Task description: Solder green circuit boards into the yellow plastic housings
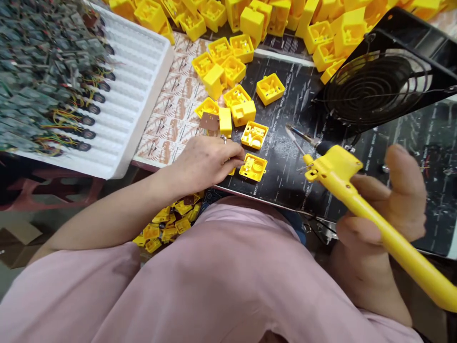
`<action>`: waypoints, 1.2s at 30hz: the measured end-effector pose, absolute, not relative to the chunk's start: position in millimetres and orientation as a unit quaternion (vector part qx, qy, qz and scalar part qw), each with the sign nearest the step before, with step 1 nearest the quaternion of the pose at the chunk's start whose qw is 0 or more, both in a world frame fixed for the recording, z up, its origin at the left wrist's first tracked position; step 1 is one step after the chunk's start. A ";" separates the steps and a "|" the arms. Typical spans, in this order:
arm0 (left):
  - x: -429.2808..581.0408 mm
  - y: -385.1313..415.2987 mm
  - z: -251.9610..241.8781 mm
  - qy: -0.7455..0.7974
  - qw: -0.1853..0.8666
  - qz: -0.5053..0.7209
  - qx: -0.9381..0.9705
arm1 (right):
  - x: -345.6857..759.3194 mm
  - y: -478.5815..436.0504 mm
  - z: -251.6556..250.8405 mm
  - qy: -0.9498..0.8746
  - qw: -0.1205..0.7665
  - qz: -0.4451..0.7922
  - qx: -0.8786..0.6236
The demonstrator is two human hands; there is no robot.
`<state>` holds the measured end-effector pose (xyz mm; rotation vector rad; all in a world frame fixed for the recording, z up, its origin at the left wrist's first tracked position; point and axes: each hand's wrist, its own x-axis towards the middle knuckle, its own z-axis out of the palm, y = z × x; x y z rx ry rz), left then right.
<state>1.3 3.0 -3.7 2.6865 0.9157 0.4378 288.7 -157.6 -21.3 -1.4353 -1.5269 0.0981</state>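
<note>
My right hand [403, 200] is closed around a yellow soldering iron [342, 166] with a trigger-like body and a metal tip. Its tip points up and left above the black bench mat [289, 176]. My left hand [205, 159] rests near the front edge of the bench, its fingers bent together. Bits of a yellow plastic housing [232, 172] show under those fingers; most of it is hidden. Just right of the fingertips lies an open yellow housing [253, 166] with a small part inside. Another open housing [254, 135] sits right behind it.
At the left, a white foam tray [143, 71] holds many wired circuit boards [43, 76]. Yellow housings [252, 24] are heaped along the back. A black fan [378, 85] stands at the back right. More yellow parts [171, 224] lie below the bench edge.
</note>
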 end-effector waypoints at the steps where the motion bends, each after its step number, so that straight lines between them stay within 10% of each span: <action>1: 2.9 2.8 -6.9 0.313 0.117 0.140 0.932 | 288.8 -157.9 -20.9 -0.610 0.517 0.018 -0.600; 6: 9.7 1.8 -18.2 0.309 0.063 0.159 0.936 | 289.0 -156.2 -29.9 -0.504 0.620 -0.045 -0.600; 36: 32.0 5.5 -2.8 0.261 -0.075 0.045 0.961 | 288.2 -160.9 -4.7 -0.774 0.390 0.041 -0.497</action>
